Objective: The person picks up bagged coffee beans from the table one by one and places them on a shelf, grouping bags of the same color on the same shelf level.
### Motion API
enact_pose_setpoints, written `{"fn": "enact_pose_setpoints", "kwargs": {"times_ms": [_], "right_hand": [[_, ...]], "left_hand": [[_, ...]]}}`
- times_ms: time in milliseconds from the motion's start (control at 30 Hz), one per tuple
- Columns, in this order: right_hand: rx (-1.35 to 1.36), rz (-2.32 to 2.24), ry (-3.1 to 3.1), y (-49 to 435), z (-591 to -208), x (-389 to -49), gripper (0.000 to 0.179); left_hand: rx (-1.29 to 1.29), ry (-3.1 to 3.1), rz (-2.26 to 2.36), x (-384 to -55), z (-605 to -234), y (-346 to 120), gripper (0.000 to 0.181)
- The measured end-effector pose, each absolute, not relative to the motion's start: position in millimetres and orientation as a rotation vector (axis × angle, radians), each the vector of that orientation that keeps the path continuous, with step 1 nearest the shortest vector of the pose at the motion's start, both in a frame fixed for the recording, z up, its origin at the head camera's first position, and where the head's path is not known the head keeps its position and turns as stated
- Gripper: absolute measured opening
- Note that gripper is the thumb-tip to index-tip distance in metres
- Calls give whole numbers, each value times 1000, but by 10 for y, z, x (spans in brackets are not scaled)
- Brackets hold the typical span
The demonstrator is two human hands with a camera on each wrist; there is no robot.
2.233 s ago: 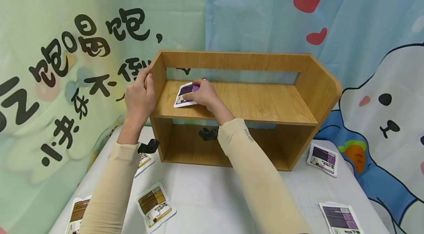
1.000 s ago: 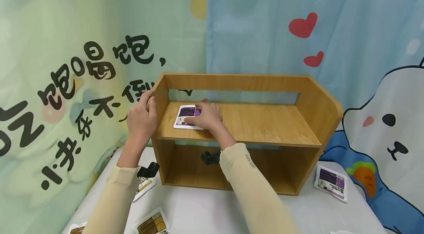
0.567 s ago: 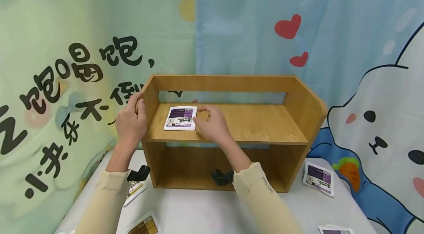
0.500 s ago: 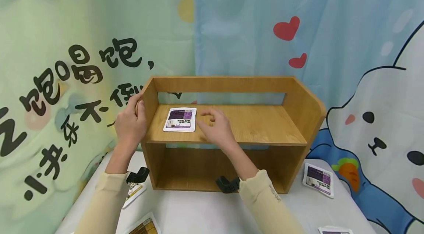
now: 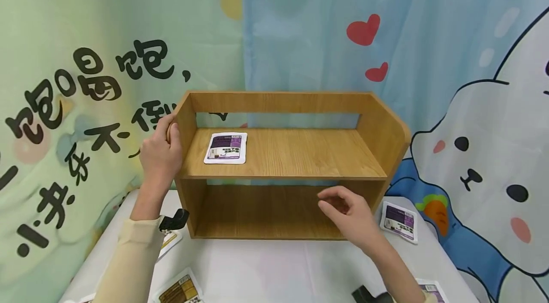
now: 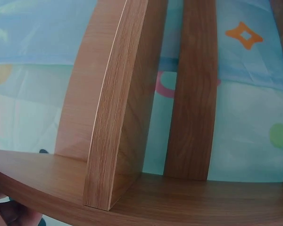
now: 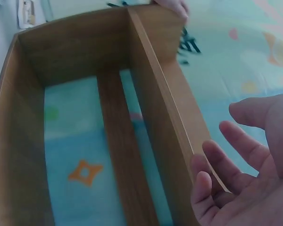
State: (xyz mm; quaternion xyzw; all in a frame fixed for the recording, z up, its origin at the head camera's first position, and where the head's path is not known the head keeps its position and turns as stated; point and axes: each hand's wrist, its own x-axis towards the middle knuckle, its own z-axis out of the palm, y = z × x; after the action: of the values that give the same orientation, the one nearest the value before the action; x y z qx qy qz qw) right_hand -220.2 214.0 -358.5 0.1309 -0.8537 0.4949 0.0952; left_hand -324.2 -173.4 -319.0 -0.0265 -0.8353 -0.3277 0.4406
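On the left part of the wooden shelf unit's (image 5: 309, 153) upper board lies a flat white-edged packet with a purple label (image 5: 226, 148). My left hand (image 5: 161, 155) grips the front edge of the unit's left side panel. In the left wrist view, part of that hand shows at the lower left corner. My right hand (image 5: 349, 217) is in front of the lower compartment, toward its right side, with loosely bent fingers and nothing in them. The right wrist view shows the same hand (image 7: 250, 162) with its fingers spread apart.
A similar purple packet (image 5: 399, 221) lies on the white table (image 5: 274, 269) right of the unit, and another (image 5: 432, 288) nearer, partly behind the right forearm. Brown-labelled packets (image 5: 179, 288) lie at the front left, one (image 5: 170, 241) partly behind the left wrist. Printed curtains (image 5: 300, 31) hang behind.
My right hand slid the purple packet flat onto the upper board, let go, and drew back down and to the right. My left hand keeps its grip on the side panel.
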Motion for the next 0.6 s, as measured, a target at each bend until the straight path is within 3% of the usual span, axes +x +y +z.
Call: {"fn": "enact_pose_setpoints", "kwargs": {"times_ms": [367,600], "right_hand": [[-205,1354,-2872,3027,-3903,-1798,38],[-316,1350,-2981,3539,-4253,-1798,54]], "left_hand": [[-116,-2074,-803,-3260,-3261,-1674,35],[-97,-2066,-791,-3287,-3279,-1702,35]]}}
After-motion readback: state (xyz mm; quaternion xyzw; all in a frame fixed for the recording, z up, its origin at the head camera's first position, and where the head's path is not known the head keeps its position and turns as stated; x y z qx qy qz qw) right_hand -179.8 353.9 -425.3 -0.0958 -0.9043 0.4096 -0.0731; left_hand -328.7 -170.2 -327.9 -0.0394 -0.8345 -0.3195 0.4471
